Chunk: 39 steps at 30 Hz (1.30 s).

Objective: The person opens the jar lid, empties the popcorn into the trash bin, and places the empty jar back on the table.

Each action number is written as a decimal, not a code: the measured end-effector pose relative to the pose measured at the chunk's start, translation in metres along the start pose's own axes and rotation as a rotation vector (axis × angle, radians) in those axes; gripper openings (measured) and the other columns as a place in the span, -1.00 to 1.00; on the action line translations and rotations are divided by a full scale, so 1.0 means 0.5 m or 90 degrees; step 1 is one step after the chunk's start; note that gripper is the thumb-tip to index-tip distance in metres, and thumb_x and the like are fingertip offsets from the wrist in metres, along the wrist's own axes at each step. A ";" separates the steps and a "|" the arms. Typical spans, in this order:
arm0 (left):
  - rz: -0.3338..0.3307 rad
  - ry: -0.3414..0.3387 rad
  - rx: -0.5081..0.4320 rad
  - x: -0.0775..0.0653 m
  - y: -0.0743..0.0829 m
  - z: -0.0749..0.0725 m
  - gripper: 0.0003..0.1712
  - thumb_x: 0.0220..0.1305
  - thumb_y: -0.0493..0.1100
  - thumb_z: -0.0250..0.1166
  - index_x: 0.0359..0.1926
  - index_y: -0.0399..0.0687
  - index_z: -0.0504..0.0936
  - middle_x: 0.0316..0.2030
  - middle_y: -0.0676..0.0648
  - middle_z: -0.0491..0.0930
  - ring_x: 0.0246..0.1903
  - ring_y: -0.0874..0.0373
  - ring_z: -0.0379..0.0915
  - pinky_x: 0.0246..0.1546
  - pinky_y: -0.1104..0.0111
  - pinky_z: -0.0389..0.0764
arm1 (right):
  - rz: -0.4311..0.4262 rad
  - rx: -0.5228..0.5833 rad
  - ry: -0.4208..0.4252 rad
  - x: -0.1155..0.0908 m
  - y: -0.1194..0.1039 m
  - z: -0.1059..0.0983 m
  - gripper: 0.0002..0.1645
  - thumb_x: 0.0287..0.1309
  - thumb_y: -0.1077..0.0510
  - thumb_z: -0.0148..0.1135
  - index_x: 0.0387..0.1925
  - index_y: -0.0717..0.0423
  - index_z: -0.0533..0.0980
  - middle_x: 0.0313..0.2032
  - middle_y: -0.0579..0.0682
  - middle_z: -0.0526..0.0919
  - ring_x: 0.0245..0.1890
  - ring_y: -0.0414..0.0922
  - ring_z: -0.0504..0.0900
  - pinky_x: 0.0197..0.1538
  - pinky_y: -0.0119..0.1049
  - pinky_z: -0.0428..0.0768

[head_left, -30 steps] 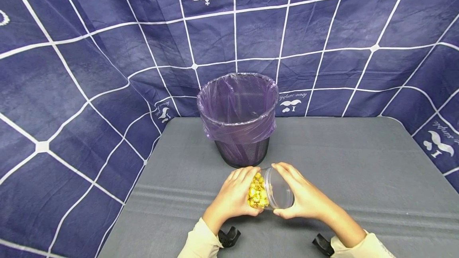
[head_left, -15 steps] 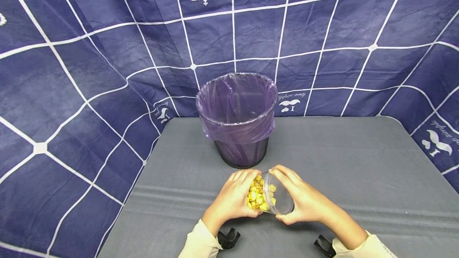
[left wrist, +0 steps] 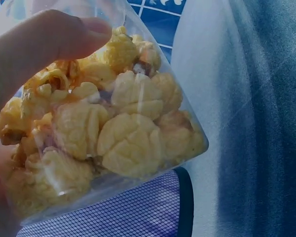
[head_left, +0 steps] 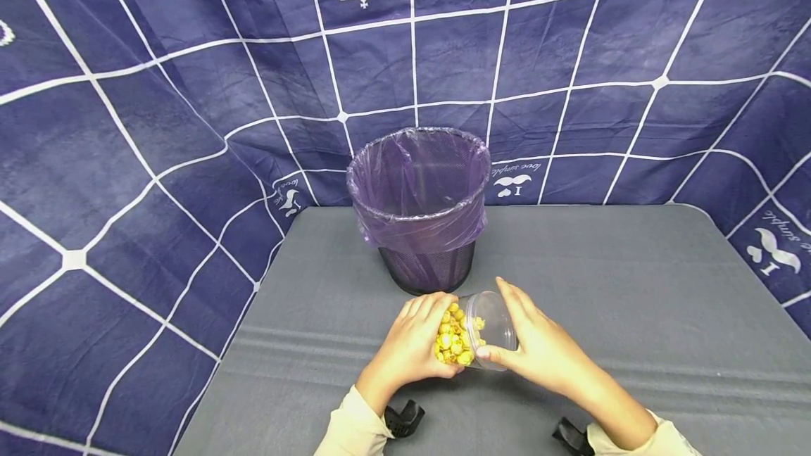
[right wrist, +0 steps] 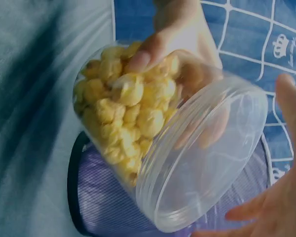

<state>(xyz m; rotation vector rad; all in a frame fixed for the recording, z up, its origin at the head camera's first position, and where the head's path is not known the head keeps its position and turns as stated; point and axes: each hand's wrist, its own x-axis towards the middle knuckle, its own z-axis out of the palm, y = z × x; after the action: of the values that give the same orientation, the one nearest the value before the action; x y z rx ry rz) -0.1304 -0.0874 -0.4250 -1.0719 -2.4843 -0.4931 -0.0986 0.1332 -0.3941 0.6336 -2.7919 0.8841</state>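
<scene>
My left hand (head_left: 412, 340) grips a clear plastic jar by its body, with yellow popcorn (head_left: 453, 340) inside. The jar lies tilted sideways, its clear lid (head_left: 494, 322) facing right. In the left wrist view, the thumb presses across the jar wall over the popcorn (left wrist: 130, 143). Beside the lid is my right hand (head_left: 548, 347), fingers spread. The right wrist view shows a gap between these fingers (right wrist: 286, 106) and the ridged lid (right wrist: 212, 153), which appears to sit on the jar's mouth.
Just beyond the hands stands a black mesh bin (head_left: 424, 269) lined with a purple bag (head_left: 421, 234). The grey tabletop (head_left: 608, 273) stretches to both sides. Blue cloth with white lines (head_left: 570, 41) hangs behind and at the sides.
My right hand has loosened from around the lid and spread its fingers. The jar, still in my left hand, has shifted slightly upward in view. The bin stays put.
</scene>
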 end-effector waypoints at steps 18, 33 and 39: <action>-0.014 -0.024 0.012 0.003 0.001 0.002 0.09 -0.59 0.22 0.47 0.10 -0.09 0.31 -0.02 -0.05 0.36 0.02 0.10 0.27 0.09 0.29 0.23 | -0.010 -0.016 0.010 0.009 0.006 0.013 0.14 -0.40 -0.36 0.36 0.22 0.10 0.20 -0.01 0.06 0.40 -0.23 0.03 0.54 -0.26 -0.09 0.53; -0.027 -0.042 -0.015 -0.003 -0.001 0.004 0.12 -0.58 0.27 0.47 0.11 -0.07 0.29 0.00 -0.01 0.36 0.04 0.12 0.27 0.10 0.30 0.24 | -0.213 0.009 -0.057 0.007 0.029 -0.004 0.30 -0.46 -0.17 0.49 0.34 0.00 0.01 0.32 0.01 0.02 0.23 0.02 0.16 0.04 -0.02 0.38; -0.039 -0.045 -0.021 -0.002 0.003 0.005 0.10 -0.57 0.25 0.47 0.11 -0.07 0.30 0.00 -0.01 0.36 0.06 0.12 0.25 0.10 0.31 0.23 | -0.005 0.009 -0.037 0.001 0.008 -0.002 0.18 -0.15 -0.39 0.19 0.37 -0.04 -0.14 0.26 0.15 0.14 0.05 0.15 0.39 -0.06 0.05 0.44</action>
<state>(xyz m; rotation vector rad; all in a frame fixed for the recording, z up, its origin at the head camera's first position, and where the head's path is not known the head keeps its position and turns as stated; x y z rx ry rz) -0.1294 -0.0859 -0.4274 -1.0457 -2.5857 -0.5234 -0.1007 0.1366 -0.3949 0.6819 -2.8341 0.8996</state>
